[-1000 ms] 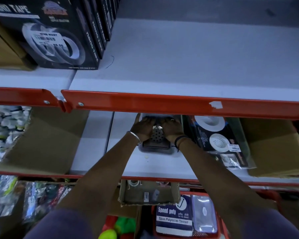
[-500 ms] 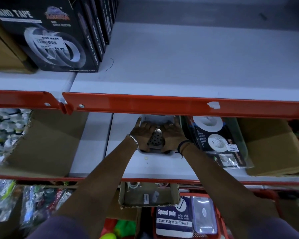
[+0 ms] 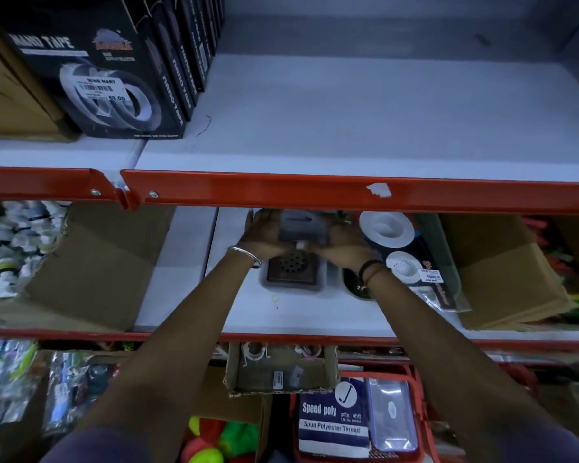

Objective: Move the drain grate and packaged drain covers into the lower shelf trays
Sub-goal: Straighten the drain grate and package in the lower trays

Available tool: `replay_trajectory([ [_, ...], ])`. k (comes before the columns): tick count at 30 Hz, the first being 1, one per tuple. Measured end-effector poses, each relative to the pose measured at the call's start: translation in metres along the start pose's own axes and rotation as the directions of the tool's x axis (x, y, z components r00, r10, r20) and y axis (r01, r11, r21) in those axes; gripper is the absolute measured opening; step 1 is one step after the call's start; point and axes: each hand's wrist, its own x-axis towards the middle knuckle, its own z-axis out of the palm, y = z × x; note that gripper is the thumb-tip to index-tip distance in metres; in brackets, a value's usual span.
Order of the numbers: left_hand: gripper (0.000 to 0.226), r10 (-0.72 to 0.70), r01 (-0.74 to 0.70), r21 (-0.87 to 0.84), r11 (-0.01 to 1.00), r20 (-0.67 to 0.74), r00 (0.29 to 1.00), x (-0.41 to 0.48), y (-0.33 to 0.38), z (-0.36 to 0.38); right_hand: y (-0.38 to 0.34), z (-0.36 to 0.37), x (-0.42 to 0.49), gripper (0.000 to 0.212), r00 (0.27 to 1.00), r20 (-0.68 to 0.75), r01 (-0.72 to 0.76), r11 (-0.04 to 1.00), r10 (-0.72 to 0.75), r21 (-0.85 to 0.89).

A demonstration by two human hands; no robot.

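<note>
grate (image 3: 292,266) is dark brown with a dotted hole pattern, sitting in a grey tray (image 3: 293,289). shelf edge (image 3: 315,192) is bright red-orange, covers (image 3: 386,228) white.

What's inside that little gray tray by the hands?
A dark square drain grate with round holes lies in the gray tray. Both hands, the left hand and right hand, cover its far edge, so what lies beneath them is hidden.

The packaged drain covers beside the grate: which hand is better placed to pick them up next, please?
Probably the right hand: it lies right beside the packaged drain covers, while the left hand sits across the drain grate.
</note>
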Motion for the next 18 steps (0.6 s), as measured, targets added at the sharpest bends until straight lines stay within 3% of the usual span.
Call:
replay_trajectory([
  [2,0.048,-0.007,-0.022,-0.198,0.980,-0.142,0.990,-0.013,0.026,-0.007,0.020,-0.022,-0.023,0.059,0.970,-0.225,-0.050,0.981,0.092,0.186],
  [5,0.032,-0.068,0.048,-0.465,0.884,-0.026,0.997,-0.035,0.070,0.009,0.070,-0.045,-0.056,0.069,0.875,-0.383,-0.223,0.949,0.297,0.224],
  [7,0.026,-0.052,0.125,-0.586,0.800,0.140,0.989,-0.051,0.111,0.022,0.105,-0.055,-0.079,0.070,0.859,-0.343,-0.335,0.924,0.381,0.188],
  [9,0.048,-0.088,0.263,-0.604,0.752,0.303,0.949,-0.058,0.145,0.036,0.131,-0.057,-0.092,0.075,0.861,-0.209,-0.399,0.870,0.464,0.288],
  [11,0.059,-0.119,0.342,-0.608,0.717,0.376,0.919,-0.058,0.169,0.056,0.147,-0.055,-0.100,0.081,0.870,-0.062,-0.434,0.818,0.490,0.377],
  [13,0.063,-0.165,0.364,-0.598,0.714,0.361,0.918,-0.049,0.179,0.074,0.151,-0.052,-0.100,0.066,0.889,0.011,-0.414,0.793,0.458,0.446],
  [18,0.039,-0.272,0.354,-0.636,0.685,0.227,0.935,-0.015,0.178,0.086,0.146,-0.046,-0.079,0.042,0.869,-0.102,-0.313,0.698,0.484,0.644],
])
